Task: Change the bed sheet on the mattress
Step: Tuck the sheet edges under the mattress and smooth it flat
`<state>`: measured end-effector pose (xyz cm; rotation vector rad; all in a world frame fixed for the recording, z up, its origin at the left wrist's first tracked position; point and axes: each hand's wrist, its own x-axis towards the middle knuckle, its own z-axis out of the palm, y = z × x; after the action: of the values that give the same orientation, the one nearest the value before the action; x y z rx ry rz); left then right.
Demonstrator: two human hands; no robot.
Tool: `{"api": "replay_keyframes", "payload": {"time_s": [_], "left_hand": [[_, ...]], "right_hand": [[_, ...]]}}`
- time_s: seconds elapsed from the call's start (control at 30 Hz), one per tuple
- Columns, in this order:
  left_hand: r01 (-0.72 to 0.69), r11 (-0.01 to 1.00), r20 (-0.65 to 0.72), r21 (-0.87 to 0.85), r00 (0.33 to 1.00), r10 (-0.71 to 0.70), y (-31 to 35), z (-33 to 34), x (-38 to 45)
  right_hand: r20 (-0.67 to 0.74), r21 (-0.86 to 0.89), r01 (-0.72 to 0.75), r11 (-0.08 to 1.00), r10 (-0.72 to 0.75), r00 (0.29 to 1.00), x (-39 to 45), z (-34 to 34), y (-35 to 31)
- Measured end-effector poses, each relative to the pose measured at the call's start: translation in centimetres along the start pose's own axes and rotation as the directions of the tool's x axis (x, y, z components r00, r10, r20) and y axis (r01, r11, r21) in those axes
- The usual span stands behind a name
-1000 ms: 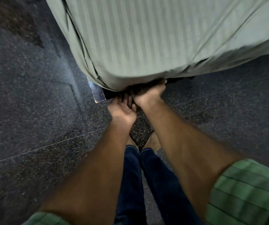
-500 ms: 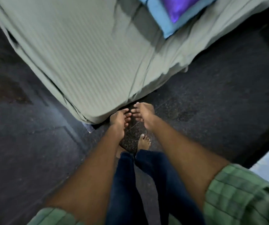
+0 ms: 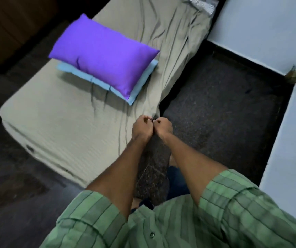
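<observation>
The fingers of the left hand (image 3: 142, 126) and right hand (image 3: 163, 126) are curled tight, apparently pinching the wrinkled grey-green striped bed sheet (image 3: 68, 122) at the mattress's near right edge. Removal appears barely begun: the purple rectangular pillow (image 3: 102, 54) remains on top.

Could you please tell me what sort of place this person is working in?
Most likely a plain bedroom or sleeping room: a sheet-covered mattress lies directly on the dark speckled floor, a purple pillow sits on it atop a blue one, and pale walls close in the corner.
</observation>
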<state>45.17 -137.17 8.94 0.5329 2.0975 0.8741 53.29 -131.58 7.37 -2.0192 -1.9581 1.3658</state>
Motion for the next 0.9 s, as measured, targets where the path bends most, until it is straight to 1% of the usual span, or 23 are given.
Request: {"api": "replay_keyframes", "payload": {"time_s": [0.03,0.07,0.1,0.13,0.2,0.33,0.43,0.5,0.67,0.77,0.9], "left_hand": [[-0.08,0.996,-0.026,0.036,0.996,0.081,1.7,0.9,0.1],[-0.131,0.99,-0.034,0.059,0.99,0.133,2.8,1.8,0.5],[-0.174,0.982,-0.014,0.079,0.984,0.176,4.6,3.2,1.6],[-0.189,0.977,0.013,0.096,0.982,0.189,5.8,4.6,2.8],[-0.17,0.978,0.033,0.117,0.985,0.168,9.2,7.4,5.8],[-0.151,0.985,-0.024,0.085,0.988,0.153,16.8,13.3,10.3],[-0.168,0.982,0.011,0.091,0.986,0.167,22.2,18.1,13.6],[-0.169,0.98,0.011,0.11,0.986,0.169,26.0,21.3,15.8],[-0.223,0.97,-0.011,0.099,0.974,0.225,33.9,27.6,22.0],[-0.197,0.977,-0.03,0.088,0.979,0.2,37.7,30.4,27.0],[-0.121,0.991,-0.038,0.062,0.992,0.123,42.8,33.9,34.6]], "right_hand": [[-0.013,-0.012,0.003,1.0,-0.003,1.0,1.4,-2.0,-0.4],[-0.026,-0.015,0.012,1.0,-0.012,1.0,2.7,-3.9,-0.7],[-0.051,0.001,0.021,1.0,-0.021,0.998,4.8,-6.3,-0.9],[-0.068,0.02,0.023,1.0,-0.022,0.997,6.6,-8.3,-0.9],[-0.092,0.06,0.014,0.998,-0.008,0.996,10.8,-12.3,-1.0],[-0.122,0.103,0.012,0.995,0.001,0.993,17.9,-19.6,-1.1],[-0.133,0.078,0.026,0.997,-0.015,0.991,22.4,-24.3,-1.1],[-0.121,0.065,0.023,0.998,-0.015,0.993,25.9,-27.3,-1.2],[-0.1,0.059,0.014,0.998,-0.008,0.995,35.2,-33.2,-1.7],[-0.091,0.051,0.005,0.999,0.0,0.996,41.3,-35.8,-2.6],[-0.08,0.017,-0.009,1.0,0.01,0.997,49.3,-39.5,-5.4]]}}
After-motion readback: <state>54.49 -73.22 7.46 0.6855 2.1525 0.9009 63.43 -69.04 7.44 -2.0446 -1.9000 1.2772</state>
